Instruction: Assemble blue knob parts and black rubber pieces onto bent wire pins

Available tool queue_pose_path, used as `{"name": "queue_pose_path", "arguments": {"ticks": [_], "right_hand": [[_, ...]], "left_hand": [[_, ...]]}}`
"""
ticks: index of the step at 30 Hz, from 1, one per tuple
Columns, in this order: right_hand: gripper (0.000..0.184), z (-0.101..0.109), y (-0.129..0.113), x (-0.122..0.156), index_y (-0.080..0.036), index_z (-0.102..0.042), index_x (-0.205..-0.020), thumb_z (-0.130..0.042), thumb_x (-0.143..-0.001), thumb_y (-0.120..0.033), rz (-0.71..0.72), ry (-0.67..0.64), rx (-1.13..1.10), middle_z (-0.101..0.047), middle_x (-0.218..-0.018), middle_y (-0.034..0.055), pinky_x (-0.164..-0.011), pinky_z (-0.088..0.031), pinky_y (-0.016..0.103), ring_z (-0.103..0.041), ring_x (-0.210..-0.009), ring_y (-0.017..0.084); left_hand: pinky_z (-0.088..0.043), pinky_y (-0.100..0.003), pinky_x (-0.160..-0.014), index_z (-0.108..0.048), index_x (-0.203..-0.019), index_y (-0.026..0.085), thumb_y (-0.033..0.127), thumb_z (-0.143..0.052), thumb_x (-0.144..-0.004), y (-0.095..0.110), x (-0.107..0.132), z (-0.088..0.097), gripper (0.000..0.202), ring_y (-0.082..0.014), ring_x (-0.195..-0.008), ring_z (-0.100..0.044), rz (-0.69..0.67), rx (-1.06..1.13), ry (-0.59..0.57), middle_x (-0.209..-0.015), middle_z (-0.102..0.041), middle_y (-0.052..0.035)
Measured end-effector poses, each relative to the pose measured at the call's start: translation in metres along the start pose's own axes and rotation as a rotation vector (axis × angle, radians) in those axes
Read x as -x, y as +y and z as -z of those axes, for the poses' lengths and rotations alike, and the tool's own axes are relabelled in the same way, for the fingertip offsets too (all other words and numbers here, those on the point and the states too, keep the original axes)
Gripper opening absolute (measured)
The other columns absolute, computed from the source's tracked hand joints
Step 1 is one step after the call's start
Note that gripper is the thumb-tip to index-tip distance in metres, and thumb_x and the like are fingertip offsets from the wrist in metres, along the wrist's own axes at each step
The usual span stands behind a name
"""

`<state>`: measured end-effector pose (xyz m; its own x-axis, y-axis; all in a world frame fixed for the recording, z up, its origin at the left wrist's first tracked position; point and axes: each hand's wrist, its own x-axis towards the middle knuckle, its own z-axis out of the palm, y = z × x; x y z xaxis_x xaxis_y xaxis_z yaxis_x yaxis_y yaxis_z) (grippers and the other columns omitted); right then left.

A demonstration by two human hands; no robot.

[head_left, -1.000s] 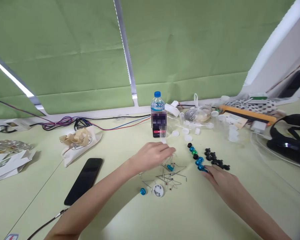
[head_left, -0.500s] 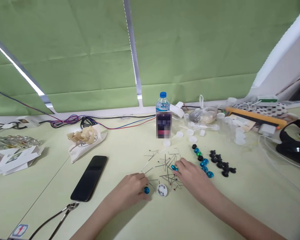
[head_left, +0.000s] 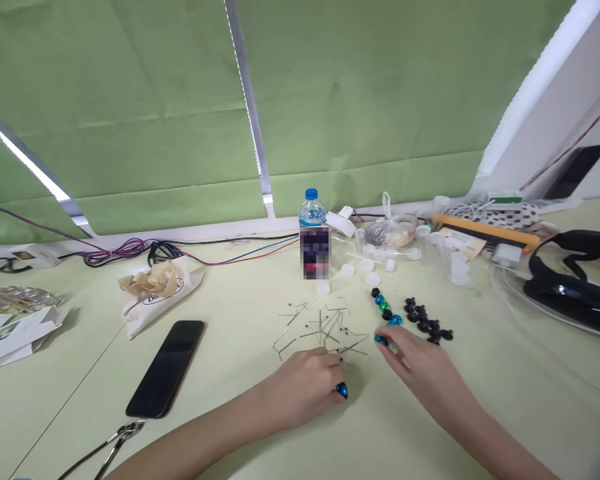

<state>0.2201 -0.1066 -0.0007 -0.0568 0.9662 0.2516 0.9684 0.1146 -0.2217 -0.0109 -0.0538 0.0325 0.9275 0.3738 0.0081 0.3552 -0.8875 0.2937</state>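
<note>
My left hand point(head_left: 303, 392) rests on the pale green table with its fingers curled round a shiny blue bead point(head_left: 342, 390). Just beyond it lies a scatter of thin metal pins point(head_left: 324, 328). My right hand point(head_left: 423, 365) reaches in from the right, and its fingertips pinch another blue bead point(head_left: 381, 340) at the near end of a short row of blue, green and black beads point(head_left: 384, 307). A cluster of small black beads point(head_left: 427, 321) lies right of that row.
A black phone point(head_left: 166, 367) lies left of my hands, pliers point(head_left: 111, 445) near the front edge. A water bottle point(head_left: 315, 235), white caps point(head_left: 365, 267), a cloth bag point(head_left: 155, 293), cables point(head_left: 145, 248) and black headphones point(head_left: 575, 287) stand farther back.
My left hand slid right with the blue bead, now covering the spot where the white cap lay. My right hand moved from the pins to the near end of the bead row.
</note>
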Motion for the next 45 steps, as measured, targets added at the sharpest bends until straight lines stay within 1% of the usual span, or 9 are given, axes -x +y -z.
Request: {"name": "queue_pose_path", "arguments": {"ticks": [5, 12, 21, 28, 31, 34, 38, 41, 45], "right_hand": [[0.022, -0.004, 0.043, 0.04, -0.027, -0.06, -0.099, -0.044, -0.091, -0.041, -0.216, 0.079, -0.189, -0.07, -0.1, 0.0026, -0.067, -0.053, 0.028, -0.067, -0.074, 0.018], [0.022, -0.01, 0.051, 0.047, -0.024, -0.059, -0.102, -0.045, -0.091, -0.036, -0.194, 0.103, -0.156, -0.068, -0.101, 0.005, -0.072, -0.054, 0.03, -0.067, -0.082, 0.019], [0.022, -0.007, 0.056, 0.048, -0.025, -0.053, -0.107, -0.04, -0.091, -0.033, -0.29, 0.056, -0.196, -0.071, -0.098, 0.003, -0.068, -0.054, 0.027, -0.069, -0.086, 0.019], [0.028, 0.012, 0.046, 0.039, -0.024, -0.053, -0.109, -0.033, -0.094, -0.037, -0.222, 0.204, 0.005, -0.069, -0.102, 0.0053, -0.069, -0.053, 0.031, -0.069, -0.088, 0.021], [0.03, 0.023, 0.035, 0.029, -0.024, -0.053, -0.11, -0.033, -0.095, -0.039, -0.17, 0.231, 0.023, -0.069, -0.103, 0.0056, -0.071, -0.052, 0.031, -0.068, -0.089, 0.022], [0.031, 0.029, 0.026, 0.021, -0.025, -0.054, -0.111, -0.034, -0.095, -0.041, -0.11, 0.239, 0.022, -0.068, -0.106, 0.0054, -0.072, -0.051, 0.032, -0.067, -0.092, 0.023], [0.03, 0.028, 0.015, 0.01, -0.024, -0.054, -0.113, -0.036, -0.095, -0.04, -0.04, 0.225, -0.021, -0.067, -0.109, 0.006, -0.076, -0.051, 0.032, -0.065, -0.094, 0.022], [0.028, 0.025, 0.002, -0.002, -0.023, -0.055, -0.11, -0.036, -0.096, -0.038, 0.008, 0.173, -0.053, -0.067, -0.109, 0.0065, -0.079, -0.051, 0.034, -0.064, -0.096, 0.023], [0.028, 0.022, -0.021, -0.02, -0.023, -0.058, -0.103, -0.032, -0.097, -0.031, 0.082, -0.013, -0.102, -0.068, -0.102, 0.0057, -0.072, -0.051, 0.033, -0.064, -0.091, 0.021]], "left_hand": [[-0.044, -0.033, -0.068, -0.062, -0.078, 0.015, 0.026, -0.058, -0.085, 0.002, -0.05, -0.032, 0.013, -0.0213, -0.077, -0.056, -0.144, -0.219, 0.12, -0.076, -0.063, -0.0051], [-0.045, -0.032, -0.062, -0.06, -0.071, 0.014, 0.011, -0.058, -0.078, 0.015, -0.109, -0.054, 0.008, -0.0219, -0.076, -0.057, -0.188, -0.227, 0.127, -0.076, -0.063, -0.0069], [-0.048, -0.034, -0.066, -0.059, -0.081, 0.01, 0.006, -0.061, -0.066, 0.023, -0.125, -0.055, 0.016, -0.0219, -0.07, -0.058, -0.243, -0.216, 0.125, -0.075, -0.063, -0.0088], [-0.044, -0.031, -0.055, -0.054, -0.089, 0.011, 0.014, -0.06, -0.073, 0.021, -0.13, -0.059, 0.017, -0.0221, -0.062, -0.058, -0.166, -0.11, 0.202, -0.067, -0.062, -0.0076], [-0.044, -0.029, -0.056, -0.052, -0.091, 0.015, 0.026, -0.055, -0.084, 0.009, -0.117, -0.043, 0.014, -0.0218, -0.067, -0.059, -0.086, -0.024, 0.313, -0.066, -0.061, -0.0047], [-0.045, -0.031, -0.065, -0.049, -0.084, 0.019, 0.027, -0.045, -0.092, -0.017, -0.096, -0.016, 0.012, -0.0206, -0.077, -0.058, 0.083, 0.079, 0.5, -0.076, -0.061, -0.0048], [-0.045, -0.036, -0.081, -0.04, -0.103, 0.018, 0.032, -0.046, -0.092, -0.063, -0.078, 0.014, 0.018, -0.021, -0.095, -0.054, 0.341, 0.242, 0.802, -0.103, -0.055, -0.0103], [-0.044, -0.039, -0.087, -0.034, -0.113, 0.018, 0.032, -0.062, -0.081, -0.089, -0.081, 0.017, 0.045, -0.0233, -0.109, -0.051, 0.423, 0.378, 0.9, -0.116, -0.051, -0.0132], [-0.048, -0.037, -0.082, -0.041, -0.112, 0.02, 0.022, -0.072, -0.072, -0.101, -0.098, 0.003, 0.05, -0.0201, -0.095, -0.062, 0.392, 0.553, 0.858, -0.1, -0.064, -0.0072]]}}
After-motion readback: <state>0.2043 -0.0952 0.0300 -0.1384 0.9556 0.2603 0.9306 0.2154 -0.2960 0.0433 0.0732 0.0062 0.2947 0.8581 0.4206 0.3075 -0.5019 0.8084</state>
